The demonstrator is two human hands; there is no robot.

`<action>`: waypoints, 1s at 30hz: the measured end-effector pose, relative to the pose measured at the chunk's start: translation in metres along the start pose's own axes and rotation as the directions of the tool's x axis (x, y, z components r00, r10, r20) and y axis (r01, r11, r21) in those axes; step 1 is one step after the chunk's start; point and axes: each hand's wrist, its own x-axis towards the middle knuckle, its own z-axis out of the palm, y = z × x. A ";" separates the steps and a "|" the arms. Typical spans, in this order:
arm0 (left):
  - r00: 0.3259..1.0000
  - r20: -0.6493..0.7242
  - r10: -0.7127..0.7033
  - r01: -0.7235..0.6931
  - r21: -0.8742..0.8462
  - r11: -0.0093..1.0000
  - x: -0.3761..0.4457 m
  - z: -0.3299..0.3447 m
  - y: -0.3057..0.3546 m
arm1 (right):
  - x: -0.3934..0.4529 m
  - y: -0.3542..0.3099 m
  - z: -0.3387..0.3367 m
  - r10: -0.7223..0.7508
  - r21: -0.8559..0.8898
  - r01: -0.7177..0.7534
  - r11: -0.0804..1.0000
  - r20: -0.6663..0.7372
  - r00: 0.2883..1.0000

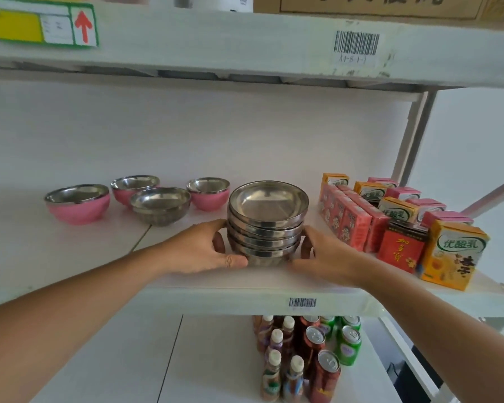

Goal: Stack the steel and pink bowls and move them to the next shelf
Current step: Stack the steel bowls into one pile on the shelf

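A stack of several steel bowls (266, 225) stands near the front of the middle white shelf (216, 298). My left hand (204, 248) clasps the stack's left side and my right hand (323, 251) clasps its right side, thumbs at the base. Behind and to the left stand three pink bowls with steel insides: a large one at far left (77, 203), one further back (131, 189) and one nearer the stack (208, 194). A single steel bowl (160, 205) sits among them.
Drink cartons in red, orange and pink (399, 225) crowd the shelf's right side, close to my right hand. On the shelf below stand bottles and cans (309, 356). The upper shelf's edge (274, 45) carries a barcode label and a yellow tag with a red arrow.
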 end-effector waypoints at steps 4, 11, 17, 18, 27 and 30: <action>0.976 -0.052 -0.213 0.219 0.171 0.961 -0.023 -0.023 -0.013 | 0.013 0.023 -0.005 -0.025 0.002 0.026 1.000 -0.042 0.999; 0.794 -0.385 -0.471 0.510 -0.001 0.860 -0.055 -0.056 -0.067 | 0.026 0.039 -0.016 0.030 -0.187 -0.052 0.981 -0.119 0.992; 0.858 -0.464 -0.219 0.403 0.345 0.848 -0.057 -0.081 -0.092 | 0.004 0.024 -0.018 0.022 -0.390 -0.040 0.920 -0.050 0.998; 0.865 -0.445 -0.233 0.415 0.371 0.831 -0.053 -0.082 -0.098 | -0.001 0.020 -0.018 0.031 -0.394 -0.053 0.917 -0.062 0.998; 0.948 -0.296 -0.116 0.255 0.491 0.833 -0.055 -0.097 -0.131 | -0.048 -0.054 0.011 0.225 -0.433 -0.253 0.865 -0.118 0.967; 0.956 -0.283 -0.077 0.213 0.490 0.845 -0.065 -0.103 -0.137 | -0.058 -0.088 0.026 0.228 -0.438 -0.269 0.858 -0.143 0.963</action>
